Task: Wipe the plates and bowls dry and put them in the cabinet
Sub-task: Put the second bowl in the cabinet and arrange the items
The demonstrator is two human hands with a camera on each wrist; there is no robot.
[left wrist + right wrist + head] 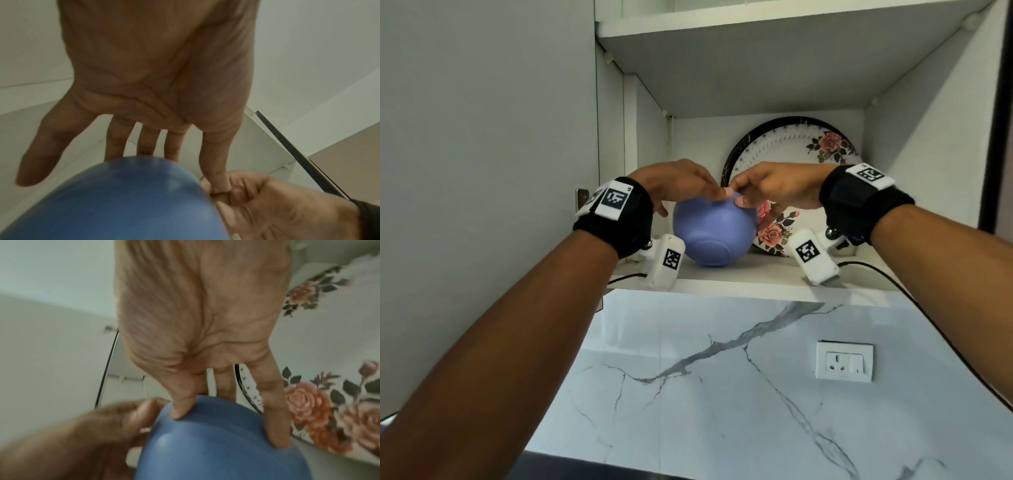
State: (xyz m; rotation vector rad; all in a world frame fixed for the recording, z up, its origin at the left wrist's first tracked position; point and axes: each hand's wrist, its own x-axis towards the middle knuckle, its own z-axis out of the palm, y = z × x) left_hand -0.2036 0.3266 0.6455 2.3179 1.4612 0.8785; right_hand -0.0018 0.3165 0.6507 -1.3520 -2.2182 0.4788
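A blue bowl (pixel 714 233) lies tilted on the cabinet shelf (pixel 739 284), its base turned toward me. My right hand (pixel 767 188) grips its upper rim: the thumb (pixel 180 410) and little finger press the outside of the blue bowl (pixel 226 443) while the middle fingers reach over the rim. My left hand (pixel 688 192) hovers over the bowl's top left. The left hand (pixel 154 81) has its fingers straight and spread above the bowl (pixel 113 194), and its forefinger tip touches the right hand's fingers. Behind the bowl, floral plates (pixel 791 147) lean against the back wall.
The upper shelf (pixel 756 51) hangs low over the compartment, with side walls close at left and right. The floral plate (pixel 329 394) stands just right of the bowl. Below the shelf is a marble backsplash with a wall socket (pixel 844 359). Black cables trail from both wrists.
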